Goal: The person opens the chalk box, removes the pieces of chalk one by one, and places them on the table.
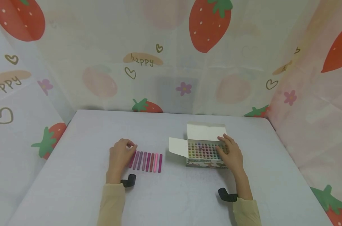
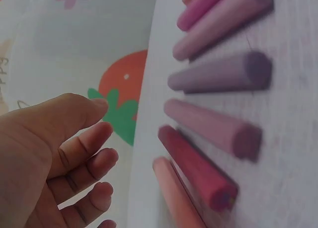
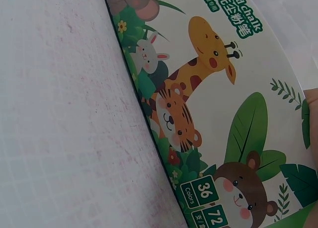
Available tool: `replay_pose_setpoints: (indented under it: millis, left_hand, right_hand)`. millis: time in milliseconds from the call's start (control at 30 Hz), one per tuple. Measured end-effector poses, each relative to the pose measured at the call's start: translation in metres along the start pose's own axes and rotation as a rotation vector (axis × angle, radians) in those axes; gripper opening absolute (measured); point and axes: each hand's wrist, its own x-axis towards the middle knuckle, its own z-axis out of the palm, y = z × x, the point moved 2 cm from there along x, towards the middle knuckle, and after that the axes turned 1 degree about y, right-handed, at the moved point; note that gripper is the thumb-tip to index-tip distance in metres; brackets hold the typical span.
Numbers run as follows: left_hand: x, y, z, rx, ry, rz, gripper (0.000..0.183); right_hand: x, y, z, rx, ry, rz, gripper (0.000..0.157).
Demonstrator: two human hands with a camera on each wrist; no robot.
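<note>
Several pink, purple and reddish chalk sticks (image 1: pixel 148 162) lie side by side in a row on the table. My left hand (image 1: pixel 119 157) is at the left end of that row, fingertips by the far end of the last stick. In the left wrist view its loosely bent fingers (image 2: pixel 94 168) have nothing between them, beside a greyish purple chalk stick (image 2: pixel 213 78). To the right stands an opened chalk box (image 1: pixel 204 163), filled with upright chalks of many colours. My right hand (image 1: pixel 232 155) rests over the box's right end, thumb above the chalks, other fingers near the back flap.
The box's back flap (image 1: pixel 206 131) stands up and its left side flap (image 1: pixel 178 147) sticks out toward the row. Printed animals cover the box front (image 3: pixel 213 109). Strawberry-patterned cloth (image 1: pixel 171 56) hangs behind and beside the white table (image 1: pixel 171 197).
</note>
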Motion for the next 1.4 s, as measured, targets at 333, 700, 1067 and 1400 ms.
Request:
replay_pose_setpoints:
  millis: [333,700,1067,1400]
  left_hand:
    - [-0.001,0.04,0.001,-0.02,0.043,0.133,0.019]
    - [-0.006,0.08,0.018,-0.063,0.016,0.258,0.014]
    - [-0.014,0.123,0.039,-0.099,0.019,0.432,0.012]
    - [-0.016,0.144,0.049,0.058,-0.021,0.469,0.014]
  right_hand:
    - [0.0,0.0,0.001,-0.002,-0.007,0.009,0.041]
    - [0.0,0.0,0.0,-0.005,0.001,-0.01,0.04]
    - [0.0,0.002,0.0,-0.003,-0.006,0.005,0.041]
    - [0.0,0.001,0.0,-0.007,-0.005,0.004,0.041]
